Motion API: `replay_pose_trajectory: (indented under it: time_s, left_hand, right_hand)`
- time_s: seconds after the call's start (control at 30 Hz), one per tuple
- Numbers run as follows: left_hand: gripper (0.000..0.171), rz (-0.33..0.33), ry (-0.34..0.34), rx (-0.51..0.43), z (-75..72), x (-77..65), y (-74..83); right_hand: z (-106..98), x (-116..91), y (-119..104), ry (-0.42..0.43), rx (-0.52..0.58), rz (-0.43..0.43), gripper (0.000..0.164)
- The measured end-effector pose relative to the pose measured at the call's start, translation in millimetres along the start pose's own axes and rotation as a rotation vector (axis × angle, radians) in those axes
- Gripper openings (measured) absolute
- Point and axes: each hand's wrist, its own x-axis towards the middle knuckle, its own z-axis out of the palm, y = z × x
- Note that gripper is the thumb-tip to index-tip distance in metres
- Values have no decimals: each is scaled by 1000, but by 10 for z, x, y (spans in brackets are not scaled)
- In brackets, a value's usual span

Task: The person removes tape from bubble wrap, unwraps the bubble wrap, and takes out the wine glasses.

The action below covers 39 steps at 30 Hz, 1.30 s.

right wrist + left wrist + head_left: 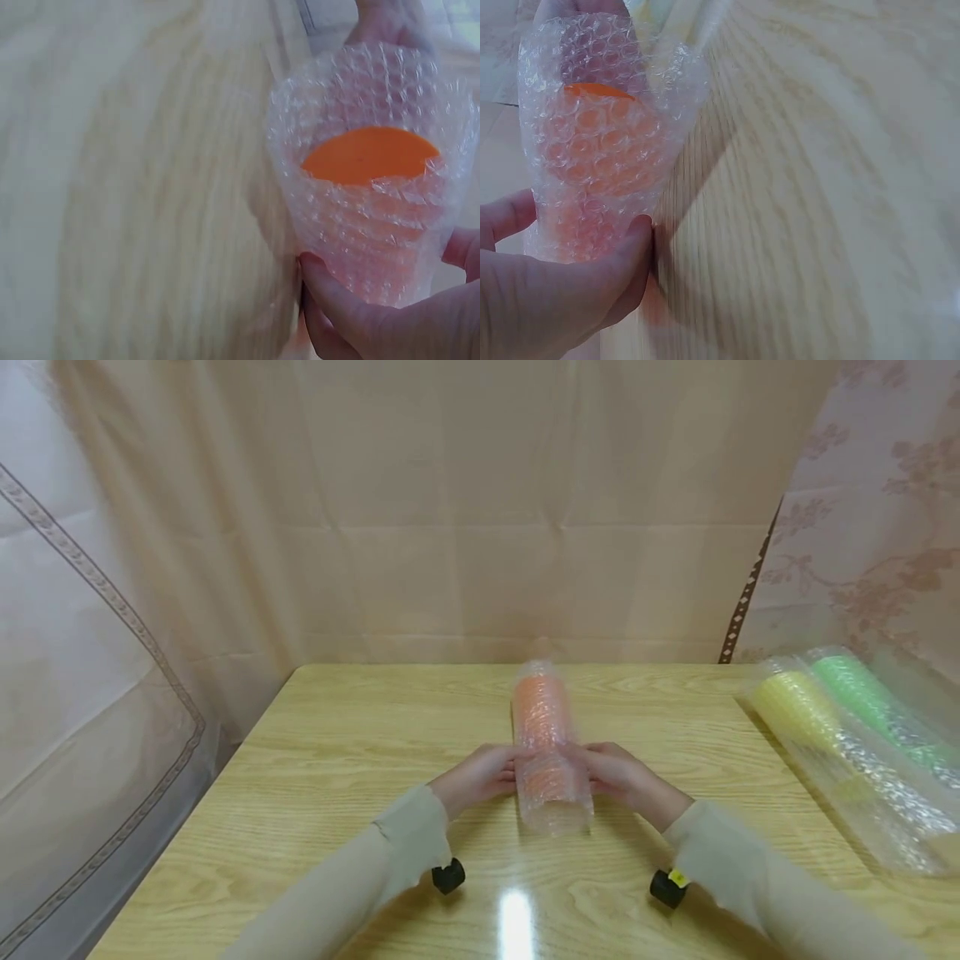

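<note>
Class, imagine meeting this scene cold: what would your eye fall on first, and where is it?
First, the bubble-wrapped orange cylinder, mid-table in the head view, held from either side by the left hand and right hand. Next, the yellow bundle and green bundle, lying side by side at the far right.

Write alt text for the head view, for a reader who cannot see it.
A person's left-hand grip and right-hand grip hold an orange cylinder in clear bubble wrap between them at a pale wood-grain table. To the right, a rounded yellow object and a rounded green object in clear plastic wrapping lie side by side; beige fabric hangs behind.
</note>
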Motion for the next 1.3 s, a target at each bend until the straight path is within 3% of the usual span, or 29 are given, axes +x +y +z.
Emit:
replay_pose_trajectory:
  time_s: [0.3, 0.53, 0.8, 1.0, 1.17, 1.3]
  left_hand:
    - [41, 10, 48, 28, -204, -232, -115]
    - [43, -23, 68, -23, -317, -336, -157]
    - [42, -14, -24, -7, -413, -454, -185]
    - [42, -9, -1, 12, -385, -476, -188]
    - [41, -7, 21, 48, -361, -470, -170]
    - [40, 2, 20, 94, -357, -465, -150]
  right_hand:
    - [389, -70, -32, 90, 3, -12, 59]
    - [517, -58, -12, 39, 14, -35, 56]
    - [523, -88, -58, -88, 84, 33, 58]
    - [454, -102, -97, -200, 163, 72, 36]
    - [352, -120, -185, -252, 153, 101, 45]
    - [278, -107, -267, -244, 89, 103, 45]
